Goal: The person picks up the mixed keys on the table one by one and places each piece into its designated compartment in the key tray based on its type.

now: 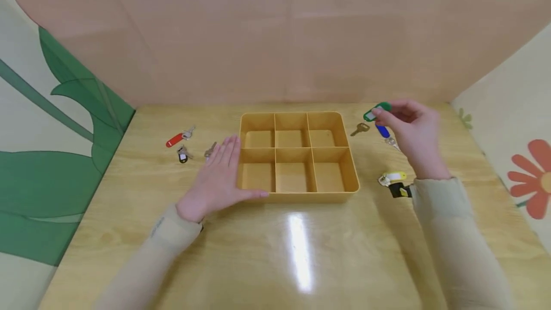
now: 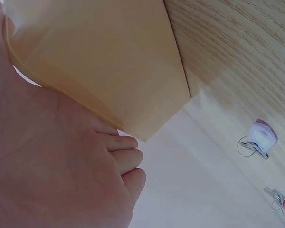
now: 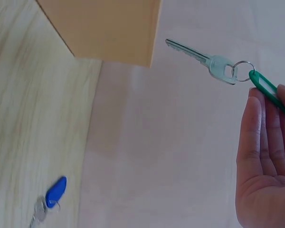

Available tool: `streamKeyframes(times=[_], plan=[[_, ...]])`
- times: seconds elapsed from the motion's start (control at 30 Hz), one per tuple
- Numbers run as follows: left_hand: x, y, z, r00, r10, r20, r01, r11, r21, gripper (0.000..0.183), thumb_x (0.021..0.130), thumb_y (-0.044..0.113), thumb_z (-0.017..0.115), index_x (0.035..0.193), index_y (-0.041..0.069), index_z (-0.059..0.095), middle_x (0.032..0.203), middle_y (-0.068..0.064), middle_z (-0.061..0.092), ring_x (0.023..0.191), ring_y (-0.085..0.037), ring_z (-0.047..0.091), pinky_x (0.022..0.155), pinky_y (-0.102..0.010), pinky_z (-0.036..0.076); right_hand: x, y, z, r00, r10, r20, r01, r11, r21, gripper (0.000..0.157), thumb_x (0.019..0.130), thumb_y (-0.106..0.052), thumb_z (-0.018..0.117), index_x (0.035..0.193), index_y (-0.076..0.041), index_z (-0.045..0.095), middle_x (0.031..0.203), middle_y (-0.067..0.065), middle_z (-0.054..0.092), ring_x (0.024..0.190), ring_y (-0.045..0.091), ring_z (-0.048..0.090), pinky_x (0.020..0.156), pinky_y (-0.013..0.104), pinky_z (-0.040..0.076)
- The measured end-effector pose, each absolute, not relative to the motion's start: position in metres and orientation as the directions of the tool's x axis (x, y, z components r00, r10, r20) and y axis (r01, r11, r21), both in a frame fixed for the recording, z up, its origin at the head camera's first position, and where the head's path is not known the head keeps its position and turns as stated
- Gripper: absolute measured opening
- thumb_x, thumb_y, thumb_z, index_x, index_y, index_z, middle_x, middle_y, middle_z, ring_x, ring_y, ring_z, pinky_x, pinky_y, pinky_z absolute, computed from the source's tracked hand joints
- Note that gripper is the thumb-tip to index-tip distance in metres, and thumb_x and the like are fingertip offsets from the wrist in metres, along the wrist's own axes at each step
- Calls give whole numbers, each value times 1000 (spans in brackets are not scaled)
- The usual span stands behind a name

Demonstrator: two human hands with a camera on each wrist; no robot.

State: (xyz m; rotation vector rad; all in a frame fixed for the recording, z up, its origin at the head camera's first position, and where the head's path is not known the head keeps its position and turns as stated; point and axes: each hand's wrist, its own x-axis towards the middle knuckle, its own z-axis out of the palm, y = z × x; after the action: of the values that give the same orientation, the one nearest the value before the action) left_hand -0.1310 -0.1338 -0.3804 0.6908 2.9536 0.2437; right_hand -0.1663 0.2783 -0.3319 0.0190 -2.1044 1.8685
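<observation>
My left hand [image 1: 215, 176] lies with straight fingers along the left side of a yellow box [image 1: 301, 198] with several compartments, its thumb at the front rim. In the left wrist view the palm is right beside the box wall [image 2: 104, 61]. Past the box's right side, my right hand [image 1: 415, 130] is raised and pinches a green key tag [image 1: 378, 110] between thumb and fingers. A silver key [image 3: 222, 68] hangs from the tag by a small ring, pointing toward the box in the right wrist view.
Left of the box lie keys with a red tag [image 1: 174, 139], a black-rimmed tag [image 1: 182, 158] and a lilac tag [image 2: 262, 135]. To the right are keys with a blue tag [image 1: 382, 131] and a yellow tag [image 1: 395, 176]. A pinkish panel [image 1: 284, 51] stands behind the table.
</observation>
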Motion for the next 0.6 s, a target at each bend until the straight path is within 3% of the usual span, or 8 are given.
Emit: streamKeyframes(times=[0.4, 0.6], plan=[[-137, -135, -372, -891, 450, -58, 435, 884, 168, 136, 73, 99, 36, 159, 6, -14, 166, -11, -15, 153, -29, -9, 123, -43, -2, -186, 256, -328, -945, 132, 300, -293, 72, -953, 30, 82, -8, 86, 101, 10, 72, 89, 12, 75, 73, 24, 71, 65, 19, 58], [-131, -134, -376, -889, 452, -70, 434, 882, 182, 136, 74, 98, 39, 159, 7, -14, 167, -11, -14, 154, -28, -10, 123, -42, 0, -183, 254, -329, -938, 97, 333, -329, 51, -943, 26, 83, -2, 84, 100, 14, 71, 89, 13, 75, 72, 23, 71, 70, 27, 60]])
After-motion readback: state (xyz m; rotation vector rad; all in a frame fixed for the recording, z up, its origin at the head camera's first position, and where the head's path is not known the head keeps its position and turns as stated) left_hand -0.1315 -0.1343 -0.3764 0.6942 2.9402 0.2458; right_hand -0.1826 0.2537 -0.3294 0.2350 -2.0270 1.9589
